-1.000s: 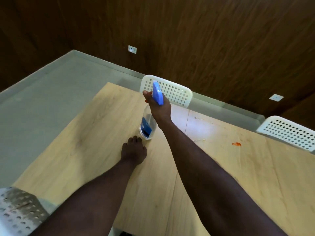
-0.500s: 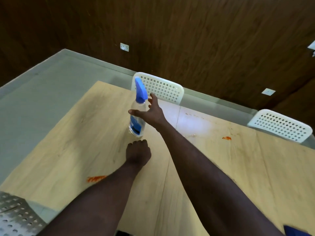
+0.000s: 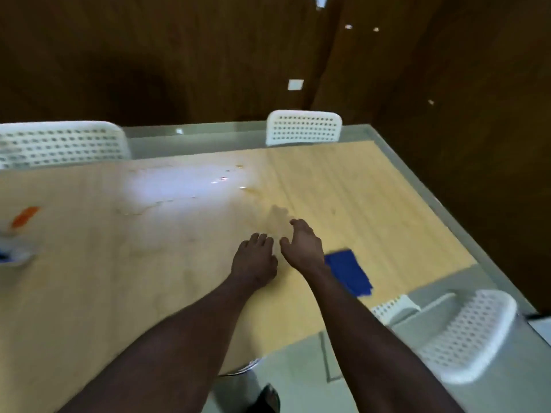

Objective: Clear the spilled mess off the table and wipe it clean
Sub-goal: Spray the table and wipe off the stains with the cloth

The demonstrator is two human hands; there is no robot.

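- Pale wood worktop (image 3: 119,278) fills most of the view, with dark wood panelling behind it.
- Your left hand (image 3: 253,260) rests on the worktop near its middle, fingers loosely bent. The grip is slack with nothing in it.
- Your right hand (image 3: 302,248) is just beside the left, thumb spread and fingers gently curved. The grip is wide and empty. Contact with the worktop: cannot tell.
- Blue cloth (image 3: 348,272) lies flat on the worktop just right of your right wrist, partly hidden by the forearm.
- Wet patch (image 3: 275,217) sits just ahead of your right fingertips. Glinting droplets (image 3: 222,179) trail farther back.
- Orange smear (image 3: 25,216) lies at far left, well apart from both hands.
- White perforated chairs (image 3: 304,129) stand around the worktop: two at the far side, one at near right.
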